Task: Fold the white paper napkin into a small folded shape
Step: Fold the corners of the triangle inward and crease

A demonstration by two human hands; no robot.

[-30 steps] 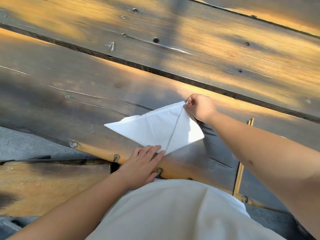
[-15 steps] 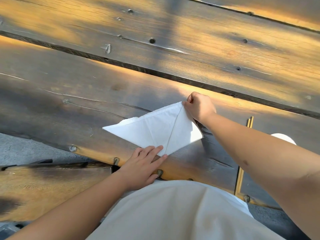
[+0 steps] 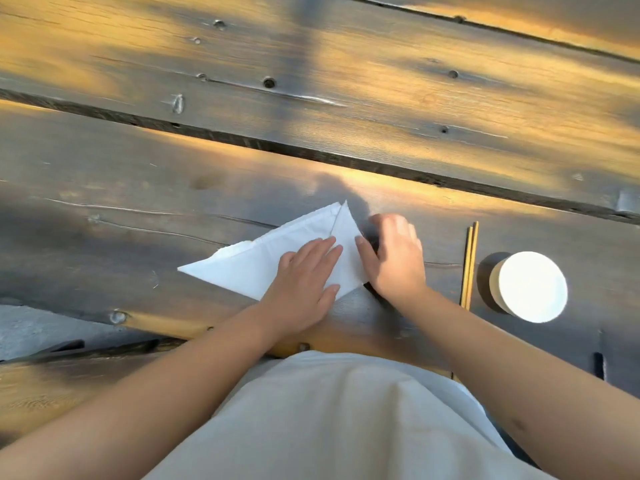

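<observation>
Wooden table (image 3: 138, 188), white triangular napkin (image 3: 249, 268), flap folded

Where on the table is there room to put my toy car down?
The far plank beyond the dark gap is bare. So is the near plank left of the napkin. It is crowded on the right: both hands on the napkin, then chopsticks and a white cup.

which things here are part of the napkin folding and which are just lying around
In the job:
white paper napkin
left hand, flat on it
right hand, at its right edge

Lying about:
chopsticks
white round container
</observation>
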